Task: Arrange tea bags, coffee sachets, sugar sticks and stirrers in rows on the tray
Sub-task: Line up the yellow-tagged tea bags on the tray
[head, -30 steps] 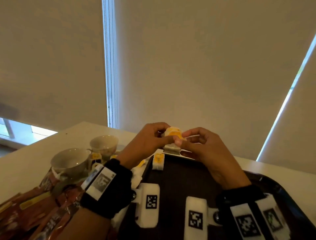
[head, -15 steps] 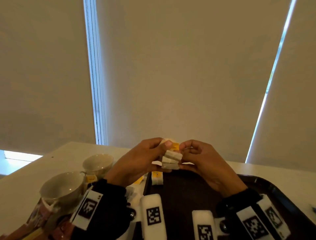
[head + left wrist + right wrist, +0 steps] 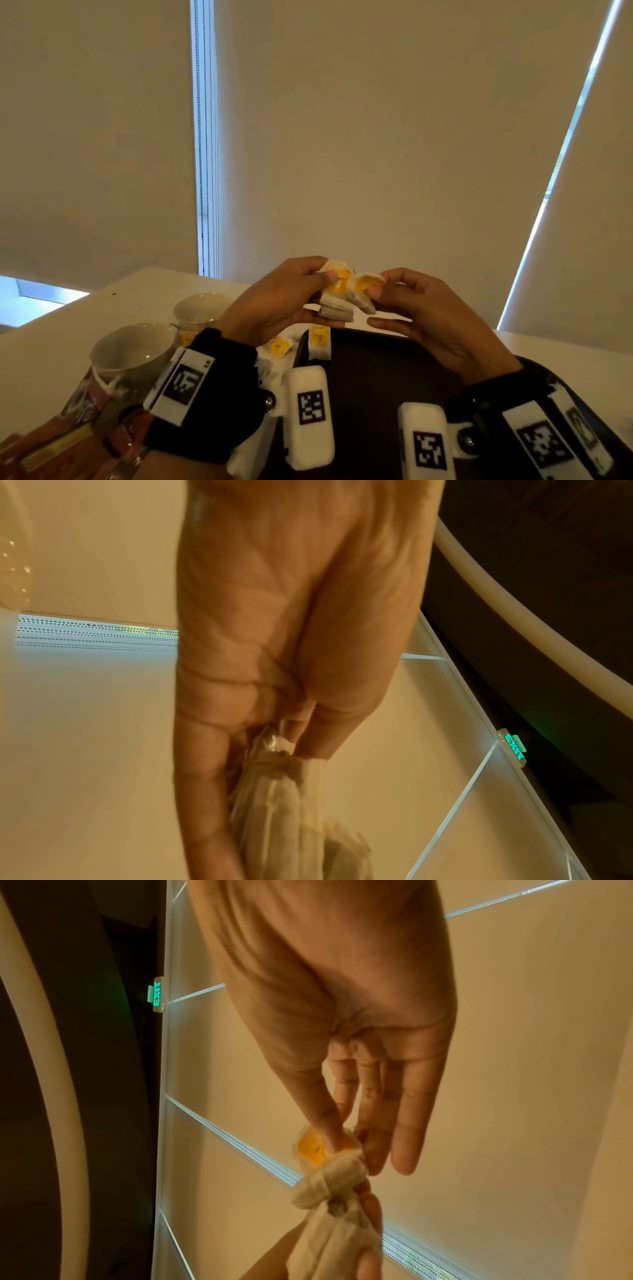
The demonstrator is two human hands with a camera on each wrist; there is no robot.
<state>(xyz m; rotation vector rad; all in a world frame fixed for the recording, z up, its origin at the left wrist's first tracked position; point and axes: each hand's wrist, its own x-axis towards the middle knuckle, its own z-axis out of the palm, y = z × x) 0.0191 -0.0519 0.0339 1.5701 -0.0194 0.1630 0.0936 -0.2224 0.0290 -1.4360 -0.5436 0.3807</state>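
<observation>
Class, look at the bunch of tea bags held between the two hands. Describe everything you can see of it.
The bunch of tea bags is several small pale, papery pouches, greyish in shade, with yellow-orange tags at the top. It is held in the air above the far edge of the dark tray. The left hand grips the bunch, and the right hand pinches one tagged bag at its right side. The exact number is unclear.

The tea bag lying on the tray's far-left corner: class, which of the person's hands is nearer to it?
Left. The left hand is raised just above the tea bag, slightly left; the right hand is above the tray, further right.
</observation>
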